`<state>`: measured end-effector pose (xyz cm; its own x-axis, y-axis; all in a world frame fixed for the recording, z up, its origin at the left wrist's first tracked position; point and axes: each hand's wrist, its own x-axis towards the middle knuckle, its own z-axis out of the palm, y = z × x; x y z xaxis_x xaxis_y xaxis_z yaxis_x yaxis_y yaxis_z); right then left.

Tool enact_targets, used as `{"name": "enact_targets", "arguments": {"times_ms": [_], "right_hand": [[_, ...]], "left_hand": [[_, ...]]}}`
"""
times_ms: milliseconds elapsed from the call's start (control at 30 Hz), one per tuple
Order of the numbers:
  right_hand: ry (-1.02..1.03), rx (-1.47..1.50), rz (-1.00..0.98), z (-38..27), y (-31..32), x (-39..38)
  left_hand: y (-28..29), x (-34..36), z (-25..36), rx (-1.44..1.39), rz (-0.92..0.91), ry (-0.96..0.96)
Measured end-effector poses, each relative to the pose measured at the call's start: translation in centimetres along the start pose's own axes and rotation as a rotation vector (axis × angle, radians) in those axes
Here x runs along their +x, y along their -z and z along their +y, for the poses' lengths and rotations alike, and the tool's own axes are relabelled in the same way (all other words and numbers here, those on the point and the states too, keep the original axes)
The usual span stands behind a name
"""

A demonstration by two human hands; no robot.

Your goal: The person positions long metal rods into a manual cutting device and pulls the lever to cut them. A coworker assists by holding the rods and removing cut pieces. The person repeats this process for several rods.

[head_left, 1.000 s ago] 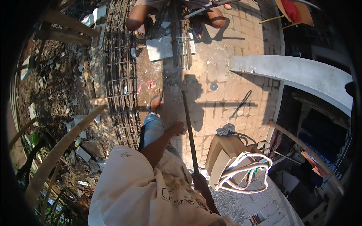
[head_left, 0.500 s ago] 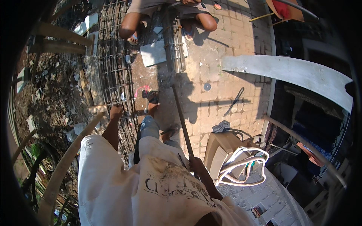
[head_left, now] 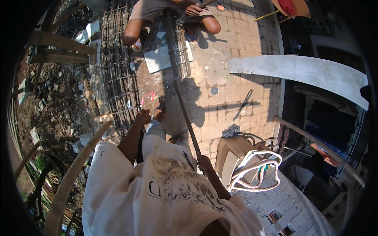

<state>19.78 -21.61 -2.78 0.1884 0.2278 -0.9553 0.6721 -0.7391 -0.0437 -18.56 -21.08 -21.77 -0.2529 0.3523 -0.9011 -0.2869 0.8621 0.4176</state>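
Right hand [head_left: 204,162] is wrapped tight round the near end of a long straight steel rod [head_left: 185,114], which slants forward over the brick paving [head_left: 236,78] toward the crouching co-worker [head_left: 173,15]. Left hand [head_left: 142,117] is a closed fist at the rebar cage [head_left: 118,78], seemingly steadying it; whether it grips anything, I can't tell.
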Motion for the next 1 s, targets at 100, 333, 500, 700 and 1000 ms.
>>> {"name": "enact_targets", "arguments": {"times_ms": [100, 333, 500, 700, 1000], "right_hand": [[0.071, -0.007, 0.027, -0.4, -1.3, 1.1], [0.080, -0.156, 0.063, 0.9, -1.8, 1.0], [0.168, -0.336, 0.155, 1.5, -2.0, 1.0], [0.162, -0.380, 0.218, 1.3, -3.4, 1.3], [0.136, -0.411, 0.226, 2.7, -1.8, 0.9]], "left_hand": [[1.6, 0.5, -0.7, 0.026, 0.017, 0.015], [6.3, -0.2, -0.6, 0.035, 0.100, 0.118], [6.2, -0.8, -0.4, 0.045, 0.150, 0.104], [5.1, -0.3, -1.8, -0.097, -0.035, 0.002], [5.6, -1.0, -2.6, 0.089, -0.005, 0.072]]}}
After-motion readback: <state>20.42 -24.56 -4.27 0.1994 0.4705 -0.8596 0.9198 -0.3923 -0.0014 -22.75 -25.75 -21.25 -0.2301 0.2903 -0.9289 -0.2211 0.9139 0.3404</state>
